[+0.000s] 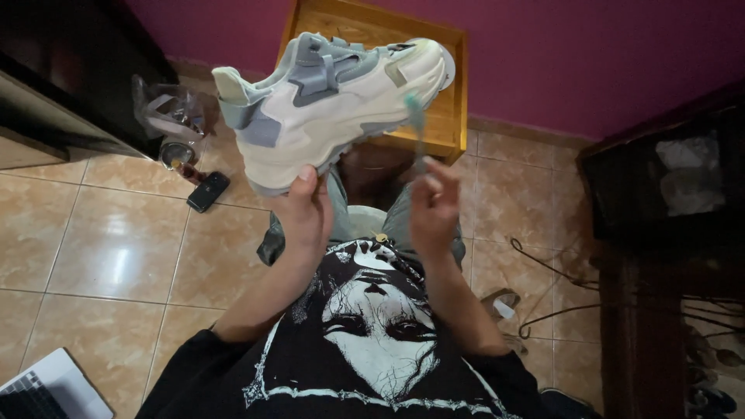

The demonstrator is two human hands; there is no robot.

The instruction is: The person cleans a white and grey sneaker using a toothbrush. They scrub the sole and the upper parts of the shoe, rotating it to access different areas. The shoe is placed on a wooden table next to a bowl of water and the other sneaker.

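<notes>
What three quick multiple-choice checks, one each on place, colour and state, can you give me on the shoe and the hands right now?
1. Where is the sneaker?
A. flat on the tiled floor
B. held up in the left hand
C. on the laptop

2. What colours is the sneaker?
A. cream and grey
B. red and black
C. all blue

3. How is the toothbrush held?
A. lying on the floor
B. tucked in the shoe
C. gripped in the right hand, head at the sole

Key: 1 B, the left hand grips its underside in the air; 2 A, cream body with grey panels; 3 C, the brush, blurred, points up to the sole edge.
</notes>
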